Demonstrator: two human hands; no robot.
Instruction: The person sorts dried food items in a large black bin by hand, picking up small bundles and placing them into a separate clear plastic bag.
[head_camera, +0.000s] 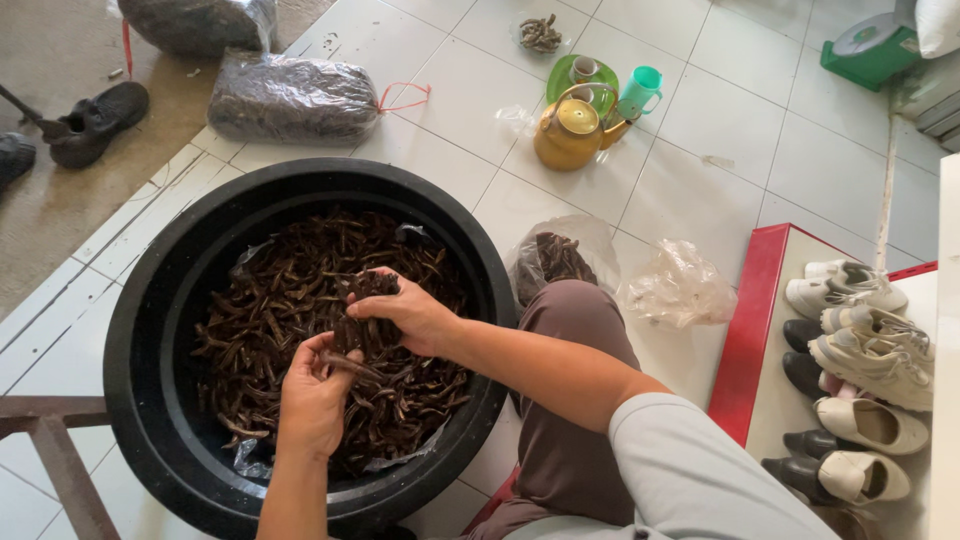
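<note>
I can't make out what the dark dried pods (300, 300) are; they fill the black tub (150, 300) on the floor. My right hand (405, 312) clasps a bunch palm-down; my left hand (312, 395), fingers curled, grips several stems.

1. Black tub (150, 330): one, lined with plastic, holding dried dark pods (270, 300) too many to count.
2. Hands in the tub: two, the left hand (315, 395) and the right hand (405, 312).
3. Filled clear sacks (292, 98): two, on the floor beyond the tub.
4. Small plastic bags (680, 285): two beside the knee, one containing pods.
5. Yellow kettle (572, 128): one.
6. Green plate (565, 72): one.
7. Teal cup (640, 90): one.
8. Loose pod pile (541, 33): one.
9. Shoes on the rack (860, 350): about eight.
</note>
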